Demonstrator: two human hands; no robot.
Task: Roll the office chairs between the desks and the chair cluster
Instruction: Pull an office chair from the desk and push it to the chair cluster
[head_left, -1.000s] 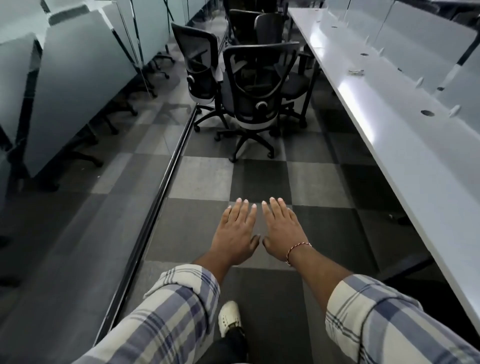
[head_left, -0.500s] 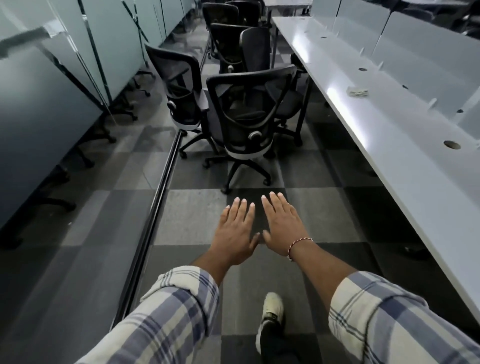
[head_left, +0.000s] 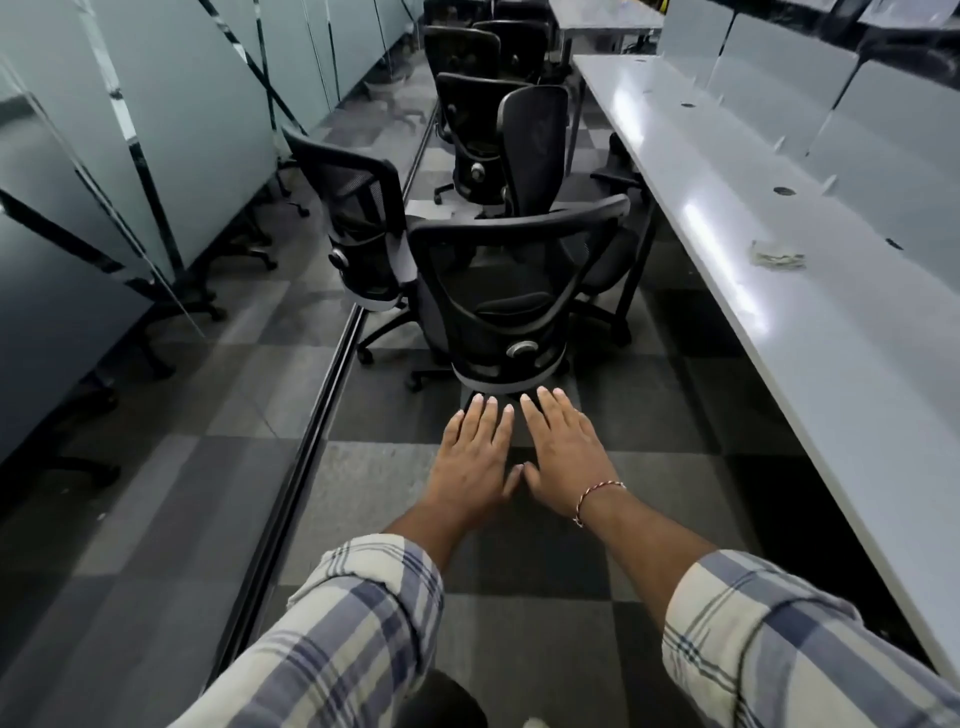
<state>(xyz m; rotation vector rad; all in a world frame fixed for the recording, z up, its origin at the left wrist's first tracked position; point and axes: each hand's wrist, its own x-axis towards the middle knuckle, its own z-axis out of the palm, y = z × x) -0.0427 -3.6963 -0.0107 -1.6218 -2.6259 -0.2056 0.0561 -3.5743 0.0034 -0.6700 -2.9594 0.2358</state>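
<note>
The nearest office chair (head_left: 511, 301) stands in the aisle, backrest toward me, at the front of the chair cluster (head_left: 483, 130). My left hand (head_left: 475, 462) and right hand (head_left: 563, 452) extend flat with fingers straight, gripping nothing, fingertips near its lower backrest. A long white desk (head_left: 831, 353) runs on my right and glass partitions (head_left: 182, 130) on my left.

Checkered carpet floor (head_left: 670, 415) carries a cluster of black office chairs (head_left: 511, 291) beside the long white desk (head_left: 831, 374), whose surface holds a crumpled wad (head_left: 777, 258) mid-length
</note>
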